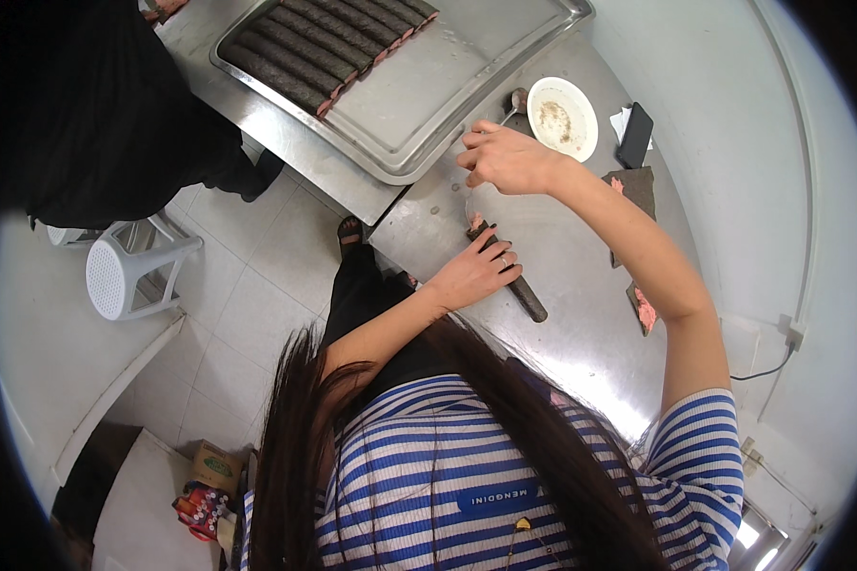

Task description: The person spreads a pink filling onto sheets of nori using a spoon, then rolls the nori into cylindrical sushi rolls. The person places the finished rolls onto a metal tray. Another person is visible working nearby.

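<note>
My left hand (479, 268) is closed round a dark seaweed-wrapped roll (528, 298) on the steel table, with pink filling (476, 221) showing at its far end. A ring is on one finger. Above that end, my right hand (509, 160) has its fingers curled together. Something thin and shiny seems to run down from them toward the filling, too faint to name. Just beyond these fingers is a metal spoon (518, 100), beside a white bowl (562, 119) with brownish residue. Whether the right hand touches the spoon, I cannot tell.
A big steel tray (457, 71) at the far left carries several finished dark rolls (319, 48). Along the wall lie a black phone (635, 135) and seaweed pieces (638, 190) with pink filling. A person in black (114, 124) stands at the left, near a white stool (114, 276).
</note>
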Demonstrator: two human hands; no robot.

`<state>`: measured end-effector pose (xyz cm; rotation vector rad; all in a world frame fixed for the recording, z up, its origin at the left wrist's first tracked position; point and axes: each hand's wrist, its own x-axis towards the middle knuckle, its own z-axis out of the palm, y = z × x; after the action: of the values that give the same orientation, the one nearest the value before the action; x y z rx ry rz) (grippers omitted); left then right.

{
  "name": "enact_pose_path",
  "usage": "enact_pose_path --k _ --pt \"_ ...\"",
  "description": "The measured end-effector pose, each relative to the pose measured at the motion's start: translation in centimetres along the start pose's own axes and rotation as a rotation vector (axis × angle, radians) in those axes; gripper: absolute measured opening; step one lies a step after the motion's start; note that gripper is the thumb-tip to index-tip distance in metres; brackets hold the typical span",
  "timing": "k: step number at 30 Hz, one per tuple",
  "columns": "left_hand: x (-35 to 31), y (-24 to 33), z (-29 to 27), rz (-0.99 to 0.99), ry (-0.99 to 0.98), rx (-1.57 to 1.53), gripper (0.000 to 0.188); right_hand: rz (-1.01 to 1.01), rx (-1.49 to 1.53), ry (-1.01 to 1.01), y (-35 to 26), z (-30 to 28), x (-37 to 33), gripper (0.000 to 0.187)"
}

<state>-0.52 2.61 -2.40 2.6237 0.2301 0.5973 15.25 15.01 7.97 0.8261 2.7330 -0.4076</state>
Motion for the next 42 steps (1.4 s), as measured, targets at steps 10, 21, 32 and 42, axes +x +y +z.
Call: enact_pose_path --k 10,21,32,42 --pt "0.0 0.2 -0.2 -0.024 -0.038 0.041 0.034 0.067 0.139 -0.065 1.0 0.1 0.3 0.028" --pt "0.0 -0.6 -0.8 -0.027 -0.095 -0.001 0.057 0.148 0.280 -0.063 2.3 0.5 -0.2 0.027" --pt "2.0 -0.6 -3.6 0.053 -0.119 0.059 0.054 0.397 0.324 -0.019 2.2 -0.5 -4.4 0.028" --pt "5.3 5.3 -3.3 0.269 -0.199 -0.434 0.044 0.931 0.690 0.300 -8.5 4.5 -19.0 0.028"
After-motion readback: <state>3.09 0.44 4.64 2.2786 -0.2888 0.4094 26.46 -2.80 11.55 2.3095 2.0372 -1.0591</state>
